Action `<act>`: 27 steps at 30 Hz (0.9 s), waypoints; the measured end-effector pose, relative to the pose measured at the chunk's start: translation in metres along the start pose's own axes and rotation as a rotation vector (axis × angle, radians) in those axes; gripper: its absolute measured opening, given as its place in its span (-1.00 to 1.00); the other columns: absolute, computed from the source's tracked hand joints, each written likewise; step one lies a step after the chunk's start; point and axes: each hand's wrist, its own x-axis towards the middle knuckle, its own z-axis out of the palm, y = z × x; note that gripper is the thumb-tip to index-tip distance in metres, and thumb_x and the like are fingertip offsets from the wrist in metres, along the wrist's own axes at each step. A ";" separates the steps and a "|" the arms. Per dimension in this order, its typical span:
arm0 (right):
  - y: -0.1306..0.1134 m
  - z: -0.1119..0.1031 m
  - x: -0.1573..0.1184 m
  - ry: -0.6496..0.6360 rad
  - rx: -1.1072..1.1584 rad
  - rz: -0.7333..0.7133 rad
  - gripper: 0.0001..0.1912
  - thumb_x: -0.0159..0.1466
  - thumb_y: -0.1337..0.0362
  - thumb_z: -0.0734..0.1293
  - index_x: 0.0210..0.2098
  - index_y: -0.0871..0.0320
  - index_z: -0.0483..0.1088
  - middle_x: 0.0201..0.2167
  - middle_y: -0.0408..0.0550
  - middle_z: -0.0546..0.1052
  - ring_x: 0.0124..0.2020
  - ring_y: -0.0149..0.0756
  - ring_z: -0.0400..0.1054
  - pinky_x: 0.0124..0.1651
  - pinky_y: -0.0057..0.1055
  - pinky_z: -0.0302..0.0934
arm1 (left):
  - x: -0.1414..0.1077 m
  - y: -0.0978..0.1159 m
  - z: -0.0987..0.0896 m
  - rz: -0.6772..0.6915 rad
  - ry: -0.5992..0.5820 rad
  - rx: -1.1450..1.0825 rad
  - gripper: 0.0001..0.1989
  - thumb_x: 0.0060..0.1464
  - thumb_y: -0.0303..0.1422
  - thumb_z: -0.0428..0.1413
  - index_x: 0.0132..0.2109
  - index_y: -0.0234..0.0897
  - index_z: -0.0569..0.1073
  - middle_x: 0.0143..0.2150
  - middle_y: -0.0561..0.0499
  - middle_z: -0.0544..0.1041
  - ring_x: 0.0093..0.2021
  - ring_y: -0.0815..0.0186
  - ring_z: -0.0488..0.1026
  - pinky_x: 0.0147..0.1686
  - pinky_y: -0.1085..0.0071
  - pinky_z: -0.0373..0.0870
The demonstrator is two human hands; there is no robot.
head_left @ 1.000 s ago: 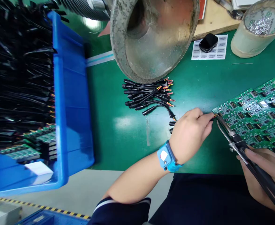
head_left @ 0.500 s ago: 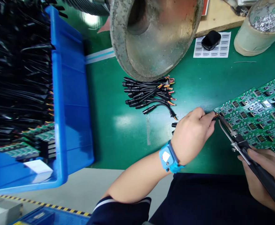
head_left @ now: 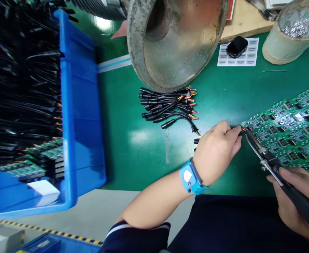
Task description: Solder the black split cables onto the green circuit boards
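Observation:
My left hand (head_left: 217, 151), with a blue wrist strap (head_left: 191, 176), pinches a black cable (head_left: 197, 141) whose coloured wire ends meet the left corner of a green circuit board panel (head_left: 283, 126). Most of that cable is hidden under the hand. My right hand (head_left: 296, 196) is closed around the black handle of a soldering iron (head_left: 271, 160). The iron's tip and the thin metal tube along it point at the wire ends, at the board's edge. Small digit displays and chips cover the panel.
Several black cables (head_left: 167, 105) lie in a pile beneath a metal fume hood (head_left: 175, 49). A blue bin (head_left: 84, 105) full of cables and boards stands at left. A label sheet (head_left: 251, 59) bears a dark rounded device (head_left: 237, 46); a tub (head_left: 283, 45) of metal bits stands right.
Both hands, the cable and the soldering iron stay almost in place. The whole view has shifted very slightly.

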 end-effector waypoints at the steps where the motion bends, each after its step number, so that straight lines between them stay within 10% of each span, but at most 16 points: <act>1: -0.002 0.001 0.003 -0.008 -0.003 -0.011 -0.79 0.25 0.36 0.21 -0.11 0.15 0.31 -0.35 -0.06 0.41 -0.37 -0.30 0.33 -0.39 -0.35 0.27 | 0.000 0.000 0.000 0.001 0.002 -0.002 -0.72 0.19 -0.37 -0.03 -0.02 -0.36 0.43 -0.32 -0.04 0.38 -0.38 0.37 0.34 -0.38 0.44 0.35; 11: -0.017 0.013 0.012 0.088 -0.018 0.096 -0.76 0.18 0.14 0.29 -0.16 0.04 0.35 -0.37 -0.05 0.43 -0.37 -0.15 0.36 -0.46 -0.25 0.33 | 0.000 0.000 0.000 -0.002 0.007 -0.012 -0.73 0.19 -0.36 -0.04 -0.03 -0.35 0.42 -0.32 -0.04 0.38 -0.38 0.38 0.34 -0.38 0.44 0.35; 20: -0.006 0.003 0.006 0.056 -0.096 -0.105 -0.39 0.16 0.49 0.28 0.19 0.16 0.12 -0.31 -0.03 0.43 -0.34 -0.22 0.35 -0.36 -0.30 0.33 | -0.001 0.001 0.000 -0.011 -0.005 0.006 -0.73 0.19 -0.36 -0.04 -0.03 -0.34 0.41 -0.33 -0.02 0.36 -0.38 0.38 0.35 -0.40 0.45 0.34; 27: -0.006 0.001 0.002 -0.024 -0.036 -0.107 -0.50 0.23 0.44 0.25 0.15 0.27 0.12 -0.30 0.01 0.41 -0.30 -0.24 0.32 -0.23 -0.27 0.27 | 0.000 0.002 0.000 -0.015 -0.011 0.020 -0.73 0.19 -0.36 -0.05 -0.03 -0.34 0.42 -0.32 -0.04 0.37 -0.39 0.38 0.34 -0.39 0.46 0.33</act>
